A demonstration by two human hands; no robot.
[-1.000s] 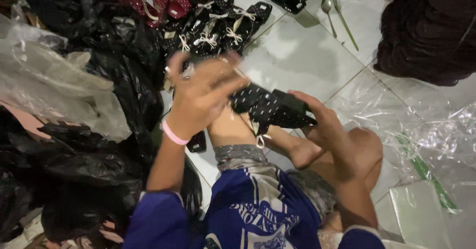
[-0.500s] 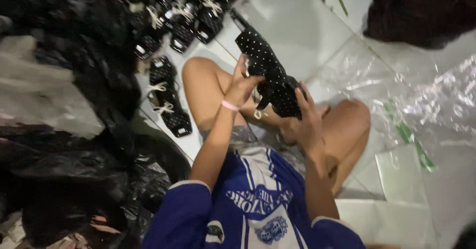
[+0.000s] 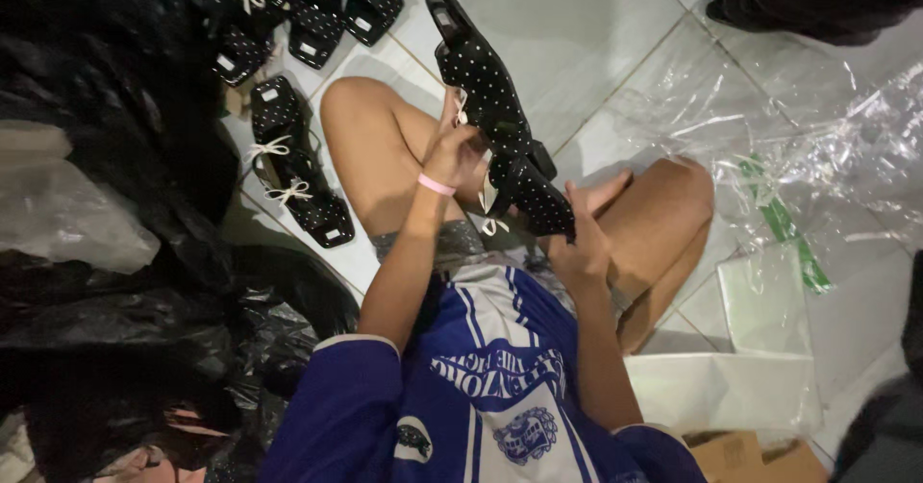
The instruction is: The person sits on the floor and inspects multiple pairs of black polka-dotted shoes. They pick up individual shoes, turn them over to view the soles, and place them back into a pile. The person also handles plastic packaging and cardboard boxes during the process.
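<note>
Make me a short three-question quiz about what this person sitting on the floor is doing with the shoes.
1. True or false: both hands hold the black dotted sandals.
2. What colour is the band on the left hand's wrist?
3. Where do the other sandals lie? A) on the clear plastic sheet B) on the tiled floor beside the left knee

Key:
1. True; the right hand grips the lower end.
2. Pink.
3. B.

Polka-dot sandals [image 3: 500, 118], held level over the knee [image 3: 356, 108] one second back, now stand end to end, toes past it. Left hand [image 3: 452, 151] moved from on top to the middle; right hand [image 3: 577, 243] dropped to the heel end.
</note>
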